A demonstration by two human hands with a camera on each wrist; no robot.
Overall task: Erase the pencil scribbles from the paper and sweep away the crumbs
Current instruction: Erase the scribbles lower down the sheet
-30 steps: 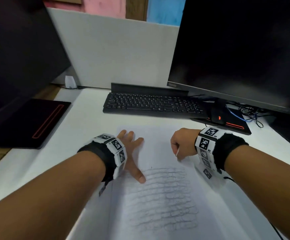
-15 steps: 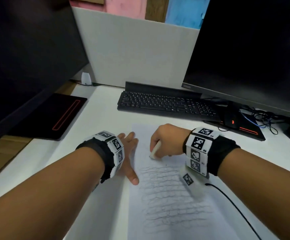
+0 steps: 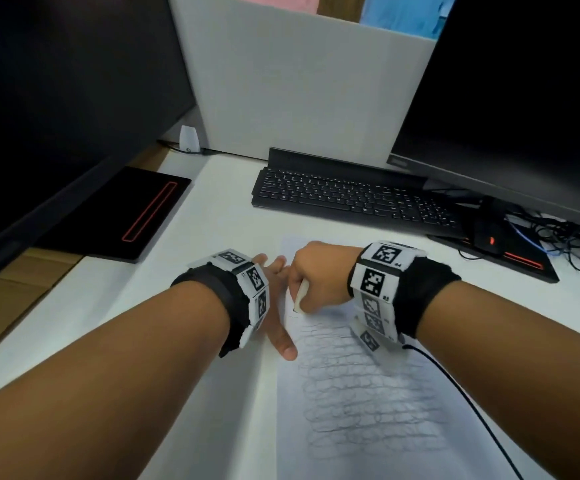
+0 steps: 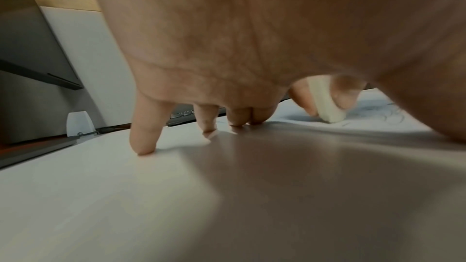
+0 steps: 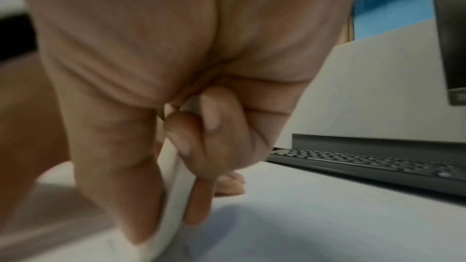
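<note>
While the left hand (image 3: 274,306) lies flat with fingers spread, pinning the paper's (image 3: 351,427) left edge to the desk (image 3: 212,220), the right hand (image 3: 319,275) just beside it pinches a white eraser (image 3: 300,296), its tip touching the sheet above the pencil scribbles (image 3: 368,393)

Flat white desk (image 3: 219,216) bearing all items. Sheet of white paper with pencil scribbles (image 3: 361,393) lying at its near centre. Black computer keyboard (image 3: 351,199) sitting behind the paper; large black monitor (image 3: 510,98) standing behind it, rightward. Flat black monitor base with red outline (image 3: 126,213) lying left of the paper, farther back.
</note>
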